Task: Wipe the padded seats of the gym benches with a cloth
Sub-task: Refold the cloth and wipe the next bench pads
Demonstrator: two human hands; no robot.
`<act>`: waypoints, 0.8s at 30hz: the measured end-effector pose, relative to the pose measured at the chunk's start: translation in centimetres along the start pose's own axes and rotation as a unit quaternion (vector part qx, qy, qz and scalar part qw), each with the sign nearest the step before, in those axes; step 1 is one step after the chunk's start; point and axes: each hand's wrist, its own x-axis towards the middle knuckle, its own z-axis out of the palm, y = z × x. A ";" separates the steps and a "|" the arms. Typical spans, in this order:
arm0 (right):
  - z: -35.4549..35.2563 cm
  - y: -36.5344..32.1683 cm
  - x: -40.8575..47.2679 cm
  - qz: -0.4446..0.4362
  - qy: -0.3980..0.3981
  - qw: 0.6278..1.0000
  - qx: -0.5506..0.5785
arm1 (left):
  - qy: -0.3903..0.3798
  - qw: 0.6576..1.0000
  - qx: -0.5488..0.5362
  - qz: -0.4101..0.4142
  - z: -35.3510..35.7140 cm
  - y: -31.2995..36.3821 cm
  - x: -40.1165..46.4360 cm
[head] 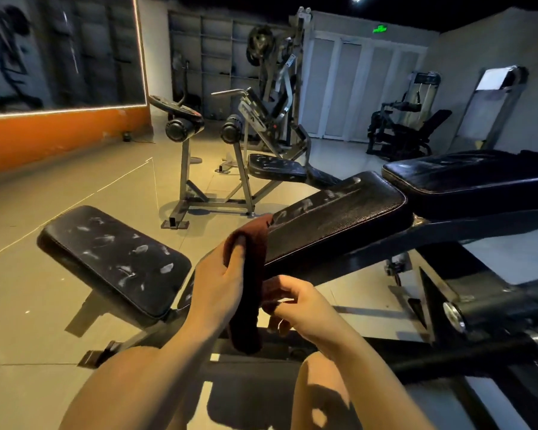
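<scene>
Brown cloth (250, 283) hangs draped over the near end of the black padded seat (339, 225). Left hand (221, 283) grips its upper fold, thumb on top; right hand (298, 305) pinches its lower edge. Another smudged seat pad (112, 259) sits left.

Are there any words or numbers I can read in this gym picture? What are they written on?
None can be read.
Green sign high on the far wall: glowing, too blurred to read.
Label on the far machine: too small to read.
Black wall mural: shapes only, no clear letters.
</scene>
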 end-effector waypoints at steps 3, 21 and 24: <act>0.2 0.4 -0.2 0.000 0.012 1.000 -0.002 | 0.011 1.000 0.000 0.004 0.0 -0.4 -0.2; -12.2 3.2 -0.3 0.004 0.387 0.914 0.123 | -0.251 0.885 0.277 0.277 16.9 -0.1 10.1; -11.7 3.2 0.1 -0.002 0.416 0.901 0.125 | -0.257 0.863 0.232 0.368 17.9 0.9 9.9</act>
